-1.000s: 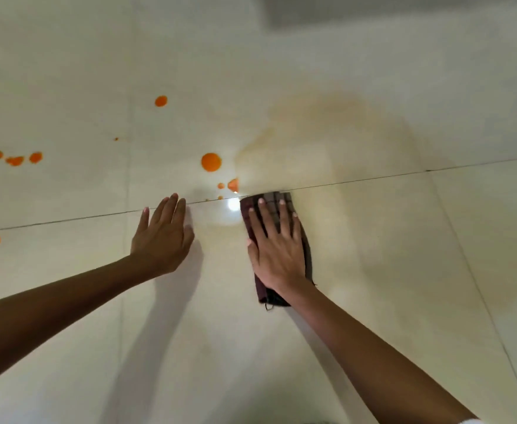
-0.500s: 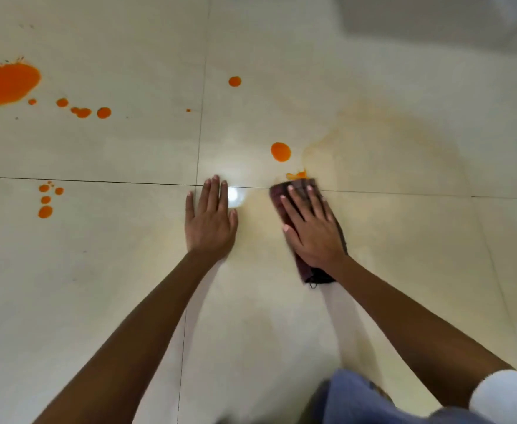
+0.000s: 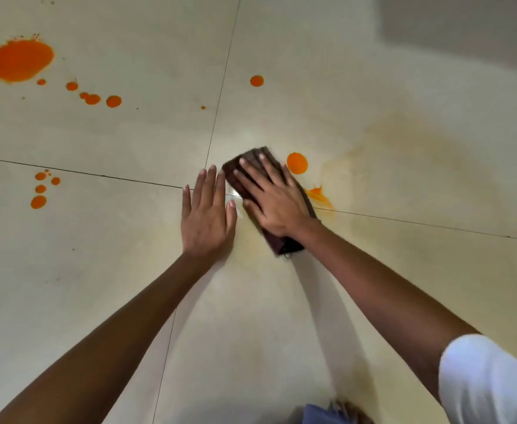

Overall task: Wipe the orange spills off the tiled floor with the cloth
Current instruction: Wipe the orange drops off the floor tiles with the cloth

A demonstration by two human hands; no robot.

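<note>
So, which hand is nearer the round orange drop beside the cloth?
Right. The right hand, flat on the cloth, lies just beside the drop; the left hand rests on tile farther off.

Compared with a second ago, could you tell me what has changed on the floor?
The right hand, pressing flat on the dark cloth, slid it forward and leftward across the grout line, close beside the left hand. Unchanged: left hand flat on the tiled floor; round orange drop and orange smear unwiped.
</note>
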